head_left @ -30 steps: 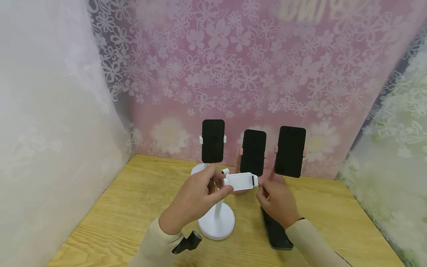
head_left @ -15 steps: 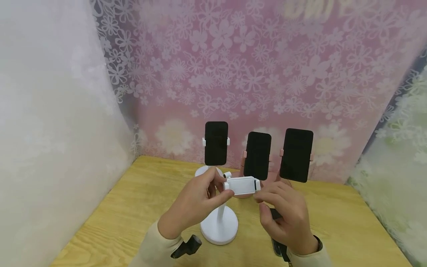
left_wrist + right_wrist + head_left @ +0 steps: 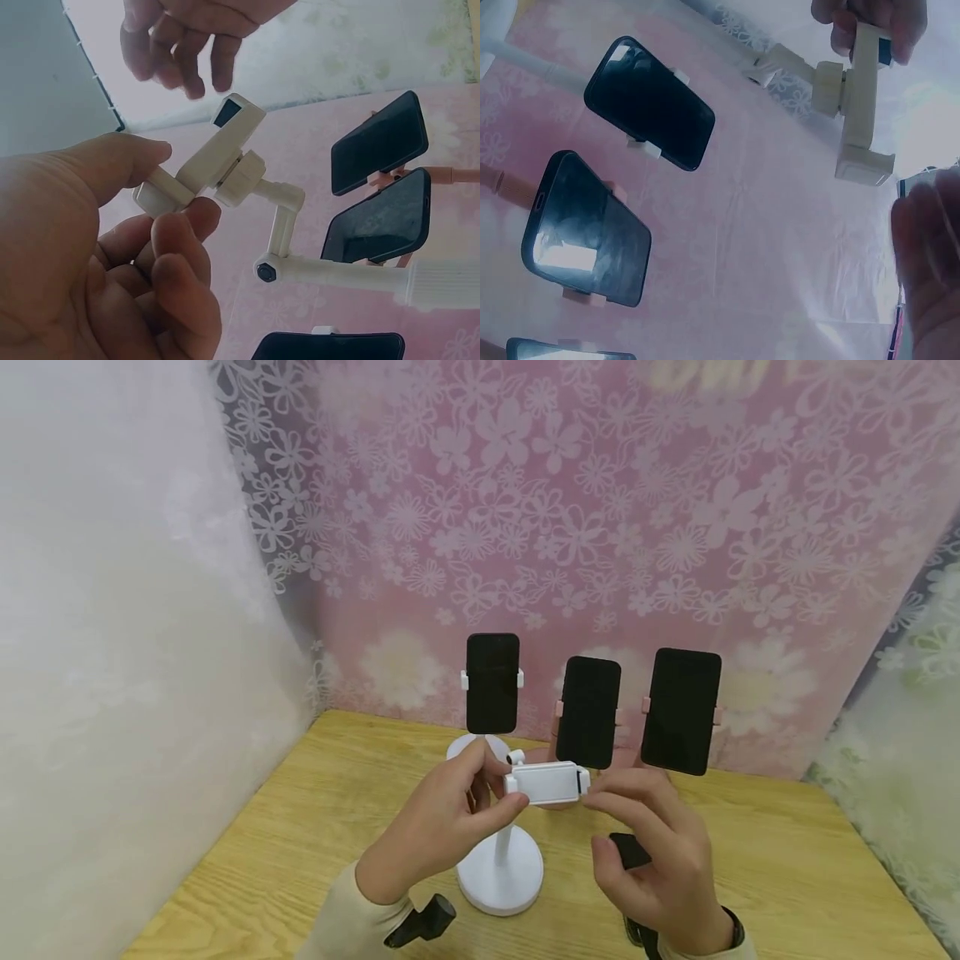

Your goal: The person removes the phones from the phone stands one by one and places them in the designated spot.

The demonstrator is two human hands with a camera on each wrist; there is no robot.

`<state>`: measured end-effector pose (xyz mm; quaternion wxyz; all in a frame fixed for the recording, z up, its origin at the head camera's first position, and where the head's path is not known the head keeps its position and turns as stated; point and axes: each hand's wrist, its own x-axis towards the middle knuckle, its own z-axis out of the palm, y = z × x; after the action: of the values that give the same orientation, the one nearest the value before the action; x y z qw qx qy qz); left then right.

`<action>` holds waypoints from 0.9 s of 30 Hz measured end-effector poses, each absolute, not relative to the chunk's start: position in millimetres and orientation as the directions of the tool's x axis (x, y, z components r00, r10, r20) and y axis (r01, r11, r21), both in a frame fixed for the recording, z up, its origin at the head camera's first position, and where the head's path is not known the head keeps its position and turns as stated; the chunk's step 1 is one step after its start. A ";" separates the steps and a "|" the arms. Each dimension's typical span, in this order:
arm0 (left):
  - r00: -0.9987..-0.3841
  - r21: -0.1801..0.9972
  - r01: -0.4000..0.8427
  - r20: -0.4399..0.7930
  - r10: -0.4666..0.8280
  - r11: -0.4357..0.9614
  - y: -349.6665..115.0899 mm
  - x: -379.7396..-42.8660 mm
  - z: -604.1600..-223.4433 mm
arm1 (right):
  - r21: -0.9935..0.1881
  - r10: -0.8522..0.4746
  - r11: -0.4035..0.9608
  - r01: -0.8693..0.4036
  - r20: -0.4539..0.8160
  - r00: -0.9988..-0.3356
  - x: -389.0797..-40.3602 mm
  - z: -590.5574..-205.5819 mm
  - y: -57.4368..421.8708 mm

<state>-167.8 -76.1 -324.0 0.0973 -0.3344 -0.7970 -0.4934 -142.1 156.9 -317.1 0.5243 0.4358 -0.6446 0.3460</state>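
Note:
My left hand [image 3: 435, 827] pinches the left end of a white phone holder clamp [image 3: 547, 783] between thumb and fingers. The clamp sits atop a white stand with a jointed arm [image 3: 283, 229] and a round base [image 3: 501, 883]; no phone is in it. My right hand [image 3: 667, 860] hovers by the clamp's right end, its fingers loosely bent with nothing between them. A gap shows between those fingers and the clamp [image 3: 217, 154] in the left wrist view. Beneath the right hand lies a black phone [image 3: 628, 850], mostly hidden.
Behind stand three phones in holders: one phone [image 3: 492, 683] on a white stand, a middle phone [image 3: 588, 712] and a right phone [image 3: 682, 711] on pink ones. A flowered pink cloth [image 3: 570, 527] hangs behind the wooden table [image 3: 300, 827].
My right hand has drawn back from the clamp's right end, turning and loosening its fingers. The left hand keeps its pinch. The head view has shifted slightly, moving the scene right.

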 end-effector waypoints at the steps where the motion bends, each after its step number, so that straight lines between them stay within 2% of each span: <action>1: -0.757 0.722 0.630 0.487 0.436 0.286 -76.6 -168.1 -323.6 | -0.023 -0.191 0.412 -0.911 0.975 -0.111 -143.4 -318.4 158.3; 7: -0.753 0.717 0.636 0.496 0.434 0.285 -78.8 -169.0 -320.4 | -0.197 -0.119 0.587 -0.785 0.938 -0.324 -149.0 -324.1 161.5; 16: -0.757 0.721 0.629 0.482 0.441 0.292 -77.5 -168.6 -321.5 | -0.297 -0.159 0.631 -0.716 0.854 -0.495 -142.0 -325.7 160.0; 19: -0.757 0.724 0.627 0.478 0.445 0.289 -76.9 -168.3 -321.8 | -0.297 -0.164 0.674 -0.676 0.832 -0.530 -140.0 -326.4 159.7; 27: -0.759 0.725 0.622 0.468 0.452 0.295 -76.3 -166.9 -323.1 | -0.290 -0.147 0.716 -0.635 0.826 -0.544 -140.6 -333.0 159.2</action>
<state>-166.9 -76.3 -323.1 0.0868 -0.3359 -0.8000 -0.4895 -140.6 159.2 -333.0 0.4150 0.2363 -0.8281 0.2938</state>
